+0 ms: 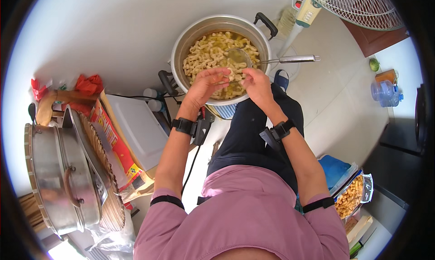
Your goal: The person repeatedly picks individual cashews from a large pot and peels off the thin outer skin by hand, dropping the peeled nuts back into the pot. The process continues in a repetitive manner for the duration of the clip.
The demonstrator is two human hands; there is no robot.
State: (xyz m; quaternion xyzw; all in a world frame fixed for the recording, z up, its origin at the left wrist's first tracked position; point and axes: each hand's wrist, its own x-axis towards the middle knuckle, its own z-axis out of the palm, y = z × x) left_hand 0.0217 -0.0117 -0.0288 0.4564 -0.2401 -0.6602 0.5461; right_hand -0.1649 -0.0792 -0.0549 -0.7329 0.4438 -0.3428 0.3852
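A large metal pot [176, 52] with black handles stands before me, holding many pale dough pieces [207, 56] in yellowish oil. Over its near side, my left hand [210, 81] has its fingers curled at a small pale dough piece [235, 74]. My right hand [255, 82] is close on the other side of this piece, thumb and fingertips together; whether either hand grips it is hard to tell. A metal skimmer [295, 59] rests across the pot's right rim, its round mesh head among the dough pieces.
A standing fan [307, 13] and an oil bottle [288, 20] are beyond the pot at right. Large metal steamer pots [51, 178] and a grey-white box lid [136, 127] lie at left. At lower right is a bag of golden fried pieces [350, 197]. A black cable [192, 168] hangs near my left arm.
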